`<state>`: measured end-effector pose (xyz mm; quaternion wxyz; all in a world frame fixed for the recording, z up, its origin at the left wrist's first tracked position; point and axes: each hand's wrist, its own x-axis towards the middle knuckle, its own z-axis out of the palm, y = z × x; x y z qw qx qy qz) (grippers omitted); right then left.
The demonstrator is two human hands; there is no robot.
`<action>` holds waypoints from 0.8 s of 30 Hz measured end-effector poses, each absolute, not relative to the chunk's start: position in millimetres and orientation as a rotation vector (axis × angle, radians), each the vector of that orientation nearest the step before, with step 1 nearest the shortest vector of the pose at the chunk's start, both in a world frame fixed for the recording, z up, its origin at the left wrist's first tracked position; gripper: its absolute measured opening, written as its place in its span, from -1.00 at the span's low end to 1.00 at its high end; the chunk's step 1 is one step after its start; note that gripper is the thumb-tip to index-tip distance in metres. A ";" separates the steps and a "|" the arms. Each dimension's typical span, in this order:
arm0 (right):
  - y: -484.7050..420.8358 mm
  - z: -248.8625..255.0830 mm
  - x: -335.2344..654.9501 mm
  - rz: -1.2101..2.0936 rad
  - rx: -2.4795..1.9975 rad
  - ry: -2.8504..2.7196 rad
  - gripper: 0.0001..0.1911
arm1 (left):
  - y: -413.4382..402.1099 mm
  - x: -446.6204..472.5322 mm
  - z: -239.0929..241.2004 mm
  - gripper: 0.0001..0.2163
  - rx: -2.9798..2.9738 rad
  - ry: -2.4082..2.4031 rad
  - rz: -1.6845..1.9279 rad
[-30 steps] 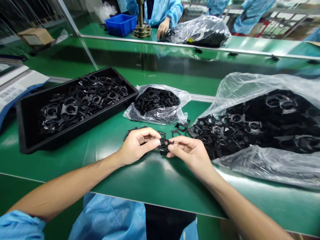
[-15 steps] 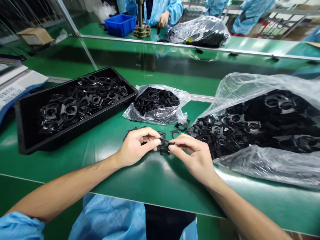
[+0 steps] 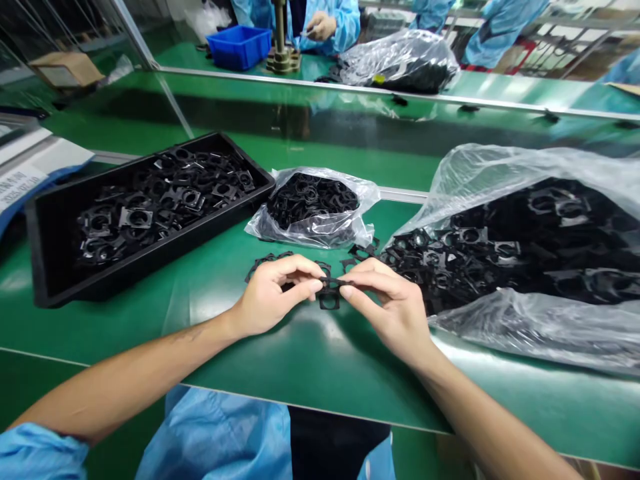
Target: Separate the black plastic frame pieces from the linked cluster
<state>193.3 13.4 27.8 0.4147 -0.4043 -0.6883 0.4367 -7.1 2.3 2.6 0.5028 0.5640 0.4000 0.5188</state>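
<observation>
Between my two hands is a small black plastic part [image 3: 331, 282], seen nearly edge-on. My left hand [image 3: 275, 291] pinches its left end between thumb and fingers. The right end is pinched by my right hand [image 3: 387, 303]. Just below it on the green table lies a black square frame with a round hole [image 3: 329, 302]. More loose black parts [image 3: 267, 261] lie behind my left fingers, and a few others [image 3: 364, 251] sit behind my right hand. My fingers partly cover the held part, so its full shape is hidden.
A long black tray [image 3: 150, 267] of similar parts stands at left. A small plastic bag of black rings [image 3: 320, 230] lies ahead, and a large open bag of parts [image 3: 500, 320] at right. Across the bench are a blue bin [image 3: 240, 48] and a co-worker's hand [image 3: 321, 27].
The held part has turned slightly to lie more level between my fingers. My hands stay almost in place. Across the bench, the co-worker's hand has lifted and moved a little left.
</observation>
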 end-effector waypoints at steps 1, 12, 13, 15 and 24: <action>13.2 27.4 192.4 1.131 -1.029 -1.713 -0.87 | 2.8 -7.2 2.1 -0.78 1.354 0.975 1.257; 8.2 23.3 188.6 0.973 -1.061 -1.862 -0.89 | 3.2 -9.3 -3.3 -0.86 1.564 1.030 1.245; 7.6 24.0 188.7 0.958 -1.053 -1.864 -0.89 | 3.0 -9.7 -3.3 -0.87 1.611 1.032 1.239; 6.7 25.2 188.8 0.960 -1.036 -1.869 -0.88 | 3.1 -10.6 -3.3 -0.90 1.672 1.037 1.248; 12.3 27.0 187.5 1.352 -1.058 -1.644 -0.78 | 5.1 -13.5 -2.3 -0.82 1.548 0.967 1.098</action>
